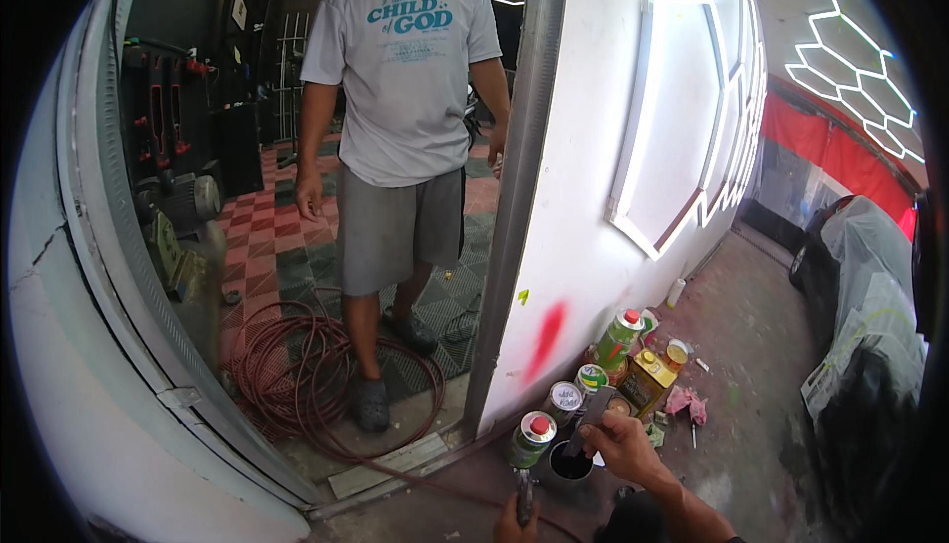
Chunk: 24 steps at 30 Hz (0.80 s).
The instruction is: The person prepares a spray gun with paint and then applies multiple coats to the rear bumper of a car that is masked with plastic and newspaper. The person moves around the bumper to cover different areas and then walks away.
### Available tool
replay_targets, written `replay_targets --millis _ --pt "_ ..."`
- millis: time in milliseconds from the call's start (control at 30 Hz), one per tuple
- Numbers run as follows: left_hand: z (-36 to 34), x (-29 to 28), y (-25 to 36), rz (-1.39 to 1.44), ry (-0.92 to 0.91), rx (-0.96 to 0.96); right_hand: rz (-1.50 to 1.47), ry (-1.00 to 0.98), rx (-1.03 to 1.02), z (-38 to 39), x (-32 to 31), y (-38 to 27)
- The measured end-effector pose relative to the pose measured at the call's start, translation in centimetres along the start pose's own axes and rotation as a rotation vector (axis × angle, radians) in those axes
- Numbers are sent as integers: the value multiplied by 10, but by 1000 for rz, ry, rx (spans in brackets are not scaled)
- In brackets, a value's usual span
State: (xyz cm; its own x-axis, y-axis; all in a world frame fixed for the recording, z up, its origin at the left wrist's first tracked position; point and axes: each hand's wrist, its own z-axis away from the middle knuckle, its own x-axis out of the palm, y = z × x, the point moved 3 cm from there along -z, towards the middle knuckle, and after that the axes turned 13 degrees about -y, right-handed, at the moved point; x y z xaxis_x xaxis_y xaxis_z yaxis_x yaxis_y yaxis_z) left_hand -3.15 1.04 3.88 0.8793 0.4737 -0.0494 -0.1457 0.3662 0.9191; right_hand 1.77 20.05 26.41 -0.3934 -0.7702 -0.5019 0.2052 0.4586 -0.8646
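My right hand (615,446) grips a flat dark grey tool (595,410), like a scraper, tilted over an open can of dark liquid (571,471). Low at the bottom, my left hand (514,523) is closed on a narrow dark metal tool (526,494) just left of that can. Around my hands stand a red-capped metal can (537,427), a white-lidded tin (566,393), a green can with a red cap (620,331) and a yellow rectangular can (647,385).
A person (400,118) stands in the doorway. Beside their feet lies coiled red hose (262,370), crossing the threshold. A white wall (534,256) with lit hexagon strips borders the cans. Crumpled pink paper (682,403) lies right of them. A plastic-covered vehicle (855,306) is at the right.
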Motion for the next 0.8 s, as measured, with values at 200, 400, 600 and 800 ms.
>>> replay_targets --millis 200,400,600,800 --pt "-17 5 -32 -43 122 154 223 101 -27 2 -8 -1" --pt "-36 -5 -36 -92 241 337 152 2 17 6 1 -10" --pt "-39 -2 -7 19 102 371 267 207 -183 -12 -16 5" --pt "-52 17 -19 0 29 395 162 169 -224 19 -33 22"
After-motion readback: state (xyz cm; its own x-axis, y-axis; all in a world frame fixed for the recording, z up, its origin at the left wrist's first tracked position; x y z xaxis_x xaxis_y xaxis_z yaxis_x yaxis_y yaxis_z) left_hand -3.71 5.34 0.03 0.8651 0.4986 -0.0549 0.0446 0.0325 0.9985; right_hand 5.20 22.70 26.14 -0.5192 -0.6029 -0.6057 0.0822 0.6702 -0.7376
